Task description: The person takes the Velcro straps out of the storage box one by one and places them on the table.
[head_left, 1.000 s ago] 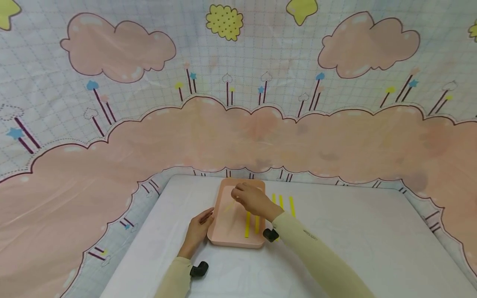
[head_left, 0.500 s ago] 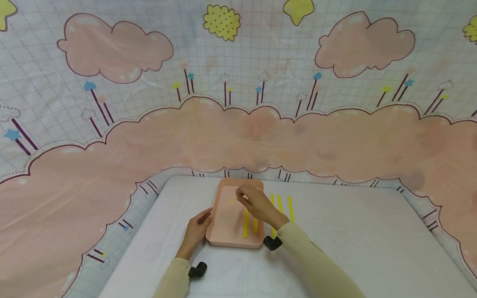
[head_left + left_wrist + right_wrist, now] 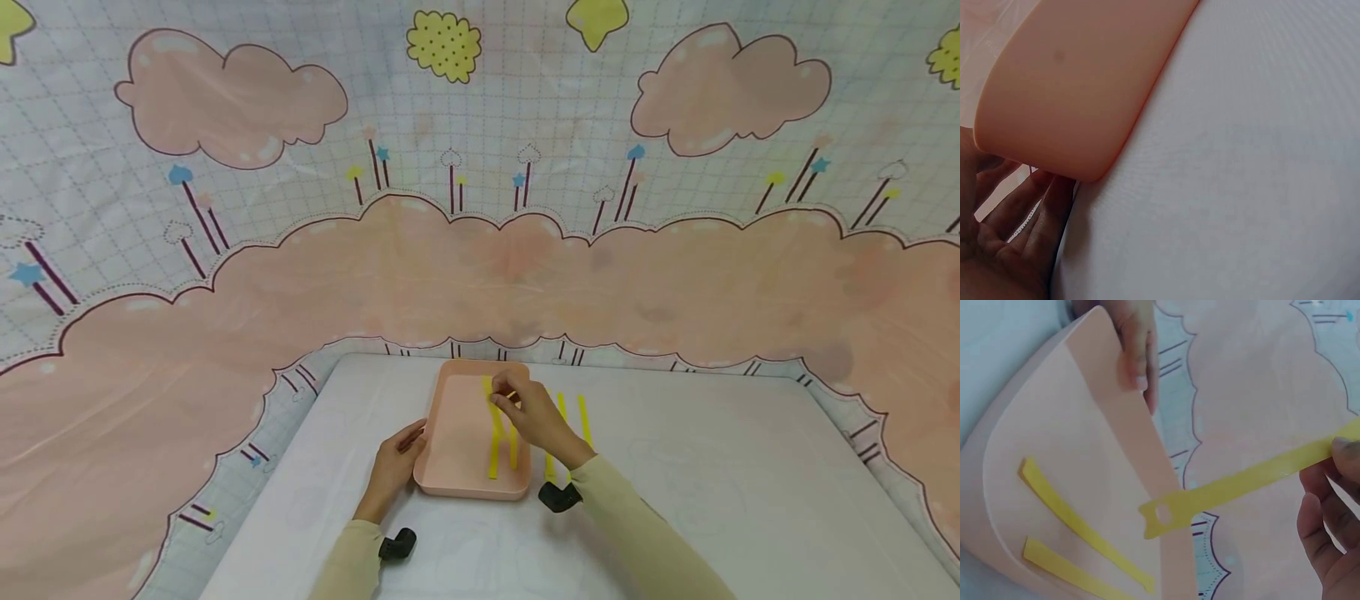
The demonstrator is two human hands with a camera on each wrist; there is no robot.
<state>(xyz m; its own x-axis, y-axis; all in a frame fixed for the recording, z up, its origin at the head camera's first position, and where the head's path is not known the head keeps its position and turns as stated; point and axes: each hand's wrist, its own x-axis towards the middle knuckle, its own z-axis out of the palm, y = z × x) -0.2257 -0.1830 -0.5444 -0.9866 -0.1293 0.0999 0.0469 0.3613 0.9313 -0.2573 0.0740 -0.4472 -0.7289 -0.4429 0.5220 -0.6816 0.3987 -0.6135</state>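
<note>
My right hand [image 3: 534,412] pinches a yellow cable tie [image 3: 1241,472] above the pink tray [image 3: 453,467]. In the right wrist view the tie's wider end, with an oval hole, points away from the fingers. Below it, two more yellow ties [image 3: 1079,522] lie on the tray's floor. My left hand [image 3: 392,471] rests against the tray's left side, its fingers [image 3: 1041,231] on the outer wall in the left wrist view. The tray's wall [image 3: 1072,81] hides part of the fingertips there.
Several yellow ties [image 3: 585,421] lie on the white table [image 3: 697,467] just right of the tray, partly behind the right hand and forearm. A patterned cloth [image 3: 480,275] with clouds hangs behind the table.
My right hand has moved right over the tray, and the tie it pinches has swung from slanting leftward to running nearly lengthwise. My left hand stays at the tray's side.
</note>
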